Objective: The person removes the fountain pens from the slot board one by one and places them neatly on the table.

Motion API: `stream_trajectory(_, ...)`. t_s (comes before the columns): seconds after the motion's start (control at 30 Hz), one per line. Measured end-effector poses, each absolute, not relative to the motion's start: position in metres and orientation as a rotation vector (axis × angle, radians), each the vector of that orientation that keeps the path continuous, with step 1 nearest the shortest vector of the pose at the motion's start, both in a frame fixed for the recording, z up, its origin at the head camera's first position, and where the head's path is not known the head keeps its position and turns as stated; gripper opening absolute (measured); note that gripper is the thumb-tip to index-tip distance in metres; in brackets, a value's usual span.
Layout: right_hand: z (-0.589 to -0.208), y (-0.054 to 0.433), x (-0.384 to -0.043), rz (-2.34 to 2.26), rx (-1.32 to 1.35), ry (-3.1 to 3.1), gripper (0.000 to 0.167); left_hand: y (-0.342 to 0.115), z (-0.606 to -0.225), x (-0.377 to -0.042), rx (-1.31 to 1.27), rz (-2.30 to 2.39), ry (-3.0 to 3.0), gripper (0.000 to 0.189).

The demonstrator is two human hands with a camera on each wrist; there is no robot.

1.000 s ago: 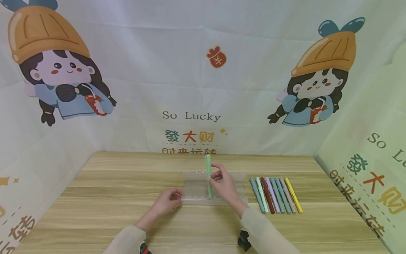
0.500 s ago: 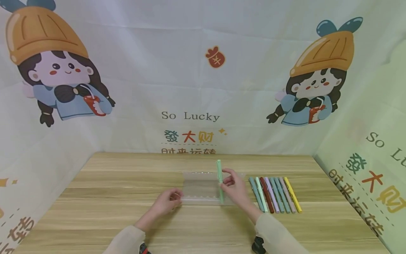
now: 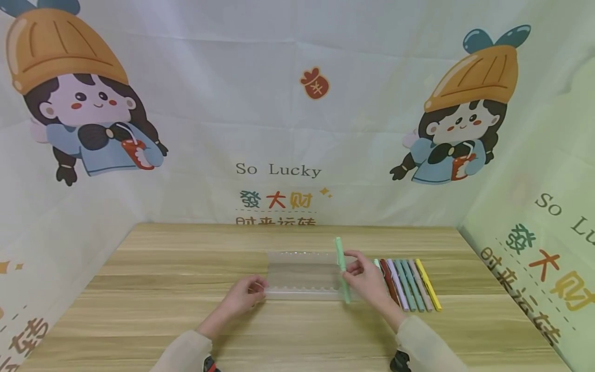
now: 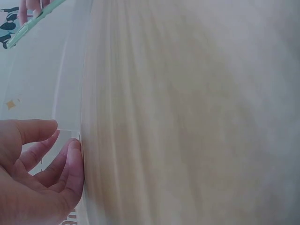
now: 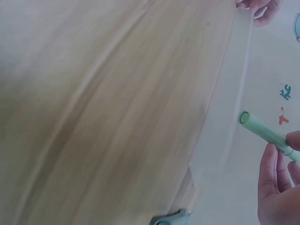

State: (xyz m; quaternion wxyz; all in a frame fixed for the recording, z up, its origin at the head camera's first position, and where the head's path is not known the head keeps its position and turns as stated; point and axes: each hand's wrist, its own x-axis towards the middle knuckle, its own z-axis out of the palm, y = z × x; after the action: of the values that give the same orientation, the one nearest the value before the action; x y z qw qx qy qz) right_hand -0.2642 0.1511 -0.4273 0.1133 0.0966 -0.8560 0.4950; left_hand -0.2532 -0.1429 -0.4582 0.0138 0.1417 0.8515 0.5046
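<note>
A mint-green capped pen [image 3: 342, 263] is pinched between the thumb and fingers of my right hand [image 3: 369, 279], tilted in front of the right part of a clear plastic pen rack [image 3: 302, 294]. One round end of this pen [image 5: 262, 129] faces the right wrist camera. My left hand [image 3: 244, 295] holds the rack's left end, its fingertips on either side of the front strip. To the right lies a row of several pens [image 3: 409, 287], among them dark red, lavender, teal and yellow ones. My right hand hides the row's left side.
The rack stands on a wood-grain table [image 3: 186, 263]. Behind it hangs a printed cloth backdrop [image 3: 209, 129], which also covers both sides. In the right wrist view, a teal pen [image 5: 171, 219] lies at the bottom edge, close to the rack's right end.
My right hand has moved right along the rack with the mint-green pen, which now leans more. The hand now covers the left pens of the row. My left hand has stayed in place.
</note>
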Motion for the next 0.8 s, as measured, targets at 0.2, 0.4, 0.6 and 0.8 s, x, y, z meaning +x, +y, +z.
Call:
stream_trajectory(0.2,-0.429,0.167,-0.259,1.412,0.283,-2.545,0.043,-0.142,-0.458,-0.253,0.425,1.576,2.65,0.013)
stream_trajectory(0.4,-0.428,0.186,-0.257,1.372,0.306,-2.562,0.042,-0.142,-0.458,-0.253,0.423,1.571,2.648,0.014)
stream_trajectory(0.6,-0.425,0.203,-0.253,1.369,0.319,-2.584,0.04,-0.142,-0.456,-0.253,0.418,1.566,2.654,0.013)
stream_trajectory(0.8,-0.425,0.221,-0.251,1.267,0.263,-2.648,0.039,-0.142,-0.457,-0.253,0.407,1.571,2.644,0.014)
